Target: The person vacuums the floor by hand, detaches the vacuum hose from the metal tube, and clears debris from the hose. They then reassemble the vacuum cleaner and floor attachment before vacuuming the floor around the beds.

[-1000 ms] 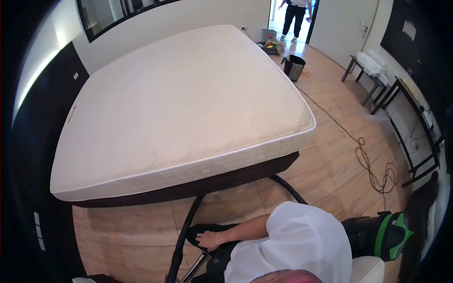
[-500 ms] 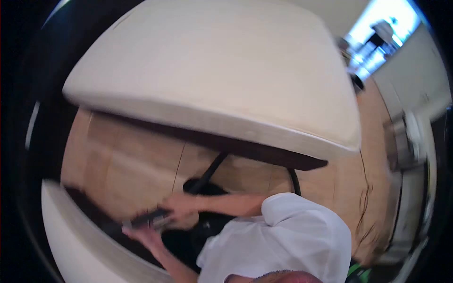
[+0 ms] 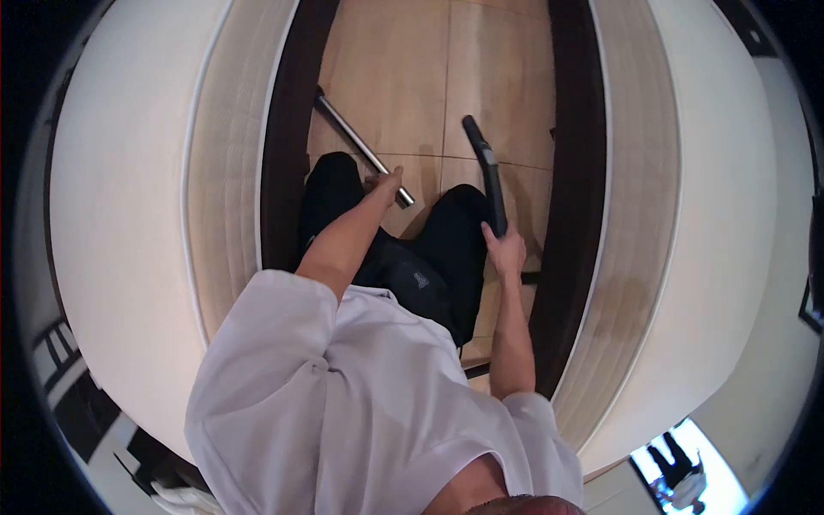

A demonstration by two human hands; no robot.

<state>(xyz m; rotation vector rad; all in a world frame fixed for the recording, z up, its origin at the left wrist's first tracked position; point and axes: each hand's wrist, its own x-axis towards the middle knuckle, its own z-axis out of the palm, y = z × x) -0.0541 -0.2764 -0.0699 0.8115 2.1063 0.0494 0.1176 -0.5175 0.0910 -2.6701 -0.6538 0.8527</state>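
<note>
A: What are the biggest things there?
B: Two pale mattresses, the left mattress [image 3: 129, 215] and the right mattress [image 3: 721, 215]. Each sits on a dark bed base, the left bed base [image 3: 292, 137] and the right bed base [image 3: 575, 146]. A strip of tiled floor [image 3: 386, 51] lies between them.
A: And the clothes?
B: A white shirt [image 3: 369, 395] and black trousers [image 3: 330, 184], with the knees bent. A far-off person [image 3: 674, 463] is in the bright doorway.
A: Where is the shiny metal tube [image 3: 354, 136]?
B: It slants over the floor. Its top end is by the left bed base, and its low end is just past the left hand [image 3: 383, 184].
A: What about the black vacuum handle [image 3: 491, 176]?
B: It is a bit bent and points up and away, near the right knee. The right hand [image 3: 506, 251] has its bottom end.
A: How far open are the left fingers [image 3: 397, 173]?
B: They are curled in and closed on the tube near its low end. I can't tell where all the tips go.
A: And the right fingers [image 3: 513, 230]?
B: They are closed round the handle, with the thumb [image 3: 487, 230] on its near side. Some of them are hidden
</note>
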